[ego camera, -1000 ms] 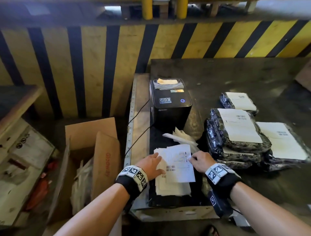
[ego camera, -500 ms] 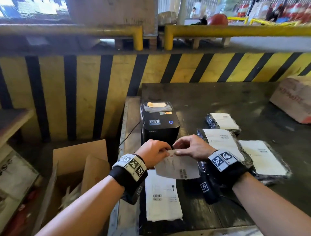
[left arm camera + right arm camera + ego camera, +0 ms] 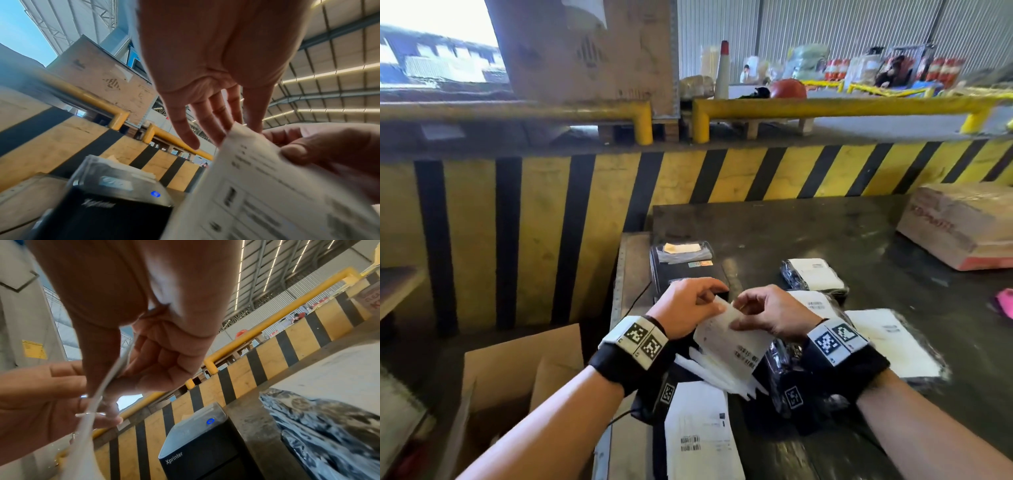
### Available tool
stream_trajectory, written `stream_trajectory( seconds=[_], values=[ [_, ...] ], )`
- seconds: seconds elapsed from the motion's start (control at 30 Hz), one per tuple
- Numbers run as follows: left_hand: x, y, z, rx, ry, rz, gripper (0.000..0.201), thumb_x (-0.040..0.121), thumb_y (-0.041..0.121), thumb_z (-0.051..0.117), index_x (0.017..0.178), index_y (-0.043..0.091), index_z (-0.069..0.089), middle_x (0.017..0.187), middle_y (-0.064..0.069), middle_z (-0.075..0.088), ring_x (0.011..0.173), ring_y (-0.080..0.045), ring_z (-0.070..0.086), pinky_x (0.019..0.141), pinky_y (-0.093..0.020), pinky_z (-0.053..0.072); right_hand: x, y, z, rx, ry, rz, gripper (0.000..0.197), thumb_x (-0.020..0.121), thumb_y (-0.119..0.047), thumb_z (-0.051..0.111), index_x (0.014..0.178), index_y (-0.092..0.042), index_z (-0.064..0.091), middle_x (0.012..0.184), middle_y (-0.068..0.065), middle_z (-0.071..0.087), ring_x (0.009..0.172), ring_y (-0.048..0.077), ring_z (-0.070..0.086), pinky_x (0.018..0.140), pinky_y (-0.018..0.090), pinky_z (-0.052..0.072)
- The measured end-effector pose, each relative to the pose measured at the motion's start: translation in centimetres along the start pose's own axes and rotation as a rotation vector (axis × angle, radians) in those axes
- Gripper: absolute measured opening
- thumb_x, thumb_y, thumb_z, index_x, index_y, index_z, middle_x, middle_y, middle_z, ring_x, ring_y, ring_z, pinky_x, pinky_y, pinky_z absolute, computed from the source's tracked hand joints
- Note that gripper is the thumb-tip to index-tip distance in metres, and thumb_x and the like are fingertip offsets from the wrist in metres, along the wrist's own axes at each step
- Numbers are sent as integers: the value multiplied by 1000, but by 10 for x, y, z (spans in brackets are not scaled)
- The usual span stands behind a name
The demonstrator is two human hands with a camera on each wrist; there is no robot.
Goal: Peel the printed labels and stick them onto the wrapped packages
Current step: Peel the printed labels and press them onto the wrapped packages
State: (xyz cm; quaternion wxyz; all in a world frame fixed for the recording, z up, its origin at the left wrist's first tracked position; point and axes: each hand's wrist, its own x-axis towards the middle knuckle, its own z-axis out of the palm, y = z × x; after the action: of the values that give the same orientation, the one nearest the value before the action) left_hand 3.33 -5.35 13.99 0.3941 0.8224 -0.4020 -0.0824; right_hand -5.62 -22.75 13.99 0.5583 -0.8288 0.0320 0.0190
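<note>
Holding a printed label [image 3: 729,339] up above the dark table [image 3: 859,240], both hands meet at its far upper corner. The right hand [image 3: 770,313] pinches the sheet between thumb and curled fingers; the right wrist view shows the paper edge-on, clamped in that pinch. The left hand [image 3: 685,310] touches the same corner from the left: in the left wrist view its fingers [image 3: 205,123] reach out nearly straight to the paper's edge, while whether the thumb closes on the sheet cannot be told. Printed text and a barcode face the person on the label's near side. Just beyond the hands stands a black label printer [image 3: 681,270] with a blue light on its top. Near the person, a stack of further labels [image 3: 702,431] lies flat on the table, with loose white strips [image 3: 719,377] beside it. Right of the hands lie wrapped packages [image 3: 813,277] in dark patterned film, each bearing a white label. A cardboard box [image 3: 959,226] sits far right; an open carton [image 3: 517,380] stands on the left, below the table.
</note>
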Motion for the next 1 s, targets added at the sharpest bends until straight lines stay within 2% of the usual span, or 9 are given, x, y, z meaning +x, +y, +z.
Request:
stream_trajectory(
  seconds=[0.17, 0.23, 0.33, 0.43, 0.5, 0.63, 0.83, 0.93, 1.0],
  values=[
    [6, 8, -11, -93, -15, -29, 13, 86, 16, 66, 97, 20, 70, 81, 2, 62, 82, -15, 63, 81, -33, 53, -8, -3, -15, -1, 123, -19, 10, 80, -8, 72, 80, -18, 69, 73, -2, 68, 66, 8, 61, 63, 19, 49],
    [7, 10, -17, -205, 2, -58, 10, 88, 13, 65, 93, 20, 68, 81, -3, 61, 82, -19, 63, 79, -35, 55, -14, -3, -23, 17, 165, 10, 7, 85, -10, 66, 81, -14, 70, 70, 2, 67, 62, 12, 59, 59, 20, 49],
    [7, 14, -24, -298, 28, -76, 12, 88, 9, 63, 87, 21, 65, 86, -12, 66, 83, -22, 65, 78, -36, 56, -22, -8, -31, 26, 146, 7, 12, 89, -6, 60, 81, -6, 68, 67, 7, 68, 59, 16, 60, 60, 23, 51],
    [9, 17, -27, -302, 39, -79, 14, 88, 9, 64, 85, 23, 66, 90, -20, 65, 83, -23, 63, 81, -41, 55, -24, -15, -37, -45, 118, -35, 15, 90, -4, 57, 80, -5, 69, 66, 5, 69, 59, 16, 62, 66, 34, 49],
    [11, 17, -28, -317, 44, -79, 15, 88, 9, 64, 84, 23, 66, 84, -15, 64, 78, -21, 62, 79, -39, 56, -24, -19, -40, -91, 98, -53, 17, 90, -3, 56, 80, -7, 69, 67, 3, 70, 60, 13, 63, 68, 35, 51],
    [12, 18, -31, -317, 31, -90, 13, 88, 9, 63, 87, 21, 65, 81, -8, 63, 75, -16, 64, 67, -25, 56, -25, -24, -44, -158, 76, -78, 14, 88, -2, 60, 78, -9, 67, 64, 0, 68, 58, 9, 62, 65, 27, 51],
    [13, 16, -33, -274, 20, -84, 16, 89, 10, 62, 86, 26, 63, 89, -13, 63, 84, -20, 65, 75, -34, 57, -23, -24, -44, -168, 39, -68, 20, 91, -5, 55, 78, -10, 68, 66, 1, 69, 60, 11, 64, 67, 27, 53],
    [14, 16, -33, -255, 23, -78, 17, 89, 11, 61, 85, 27, 63, 91, -15, 64, 85, -21, 64, 76, -33, 56, -23, -25, -44, -182, 15, -70, 21, 92, -6, 54, 78, -12, 69, 65, -1, 69, 62, 12, 64, 71, 33, 54],
    [14, 16, -33, -243, 27, -76, 17, 90, 12, 61, 86, 28, 63, 90, -13, 65, 85, -21, 64, 76, -34, 56, -23, -27, -42, -174, 13, -79, 22, 93, -6, 53, 78, -13, 68, 63, -1, 68, 60, 11, 63, 69, 32, 53]
  ],
)
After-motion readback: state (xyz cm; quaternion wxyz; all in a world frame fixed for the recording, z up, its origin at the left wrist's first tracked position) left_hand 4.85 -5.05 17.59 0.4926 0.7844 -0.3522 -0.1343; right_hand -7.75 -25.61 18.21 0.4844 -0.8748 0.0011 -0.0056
